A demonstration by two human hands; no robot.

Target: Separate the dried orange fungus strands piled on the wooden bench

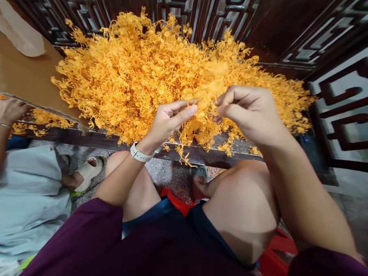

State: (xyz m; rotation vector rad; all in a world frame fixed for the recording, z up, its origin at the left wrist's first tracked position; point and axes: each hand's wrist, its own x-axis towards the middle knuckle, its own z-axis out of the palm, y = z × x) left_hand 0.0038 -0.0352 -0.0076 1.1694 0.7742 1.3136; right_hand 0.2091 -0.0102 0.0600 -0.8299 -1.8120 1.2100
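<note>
A large heap of orange plastic flower sprigs (123, 71) lies on the dark wooden bench in front of me. My left hand (171, 120), with a pale watch on its wrist, pinches an orange sprig (201, 108) between thumb and finger. Close by on the right, my right hand (246, 106) has its thumb and fingers pressed together on an orange piece at the same spot. Blur and the orange background hide where one piece ends and another begins. Below the left hand, a loose sprig (185, 156) hangs over the bench edge.
To the left, a cardboard sheet (22, 72) divides the heap from more orange sprigs. Another person's hand (7, 111) rests there. Dark lattice woodwork (178, 8) stands behind the heap, and a dark chair (347, 114) at right. Parts of a red stool (277, 252) show beneath me.
</note>
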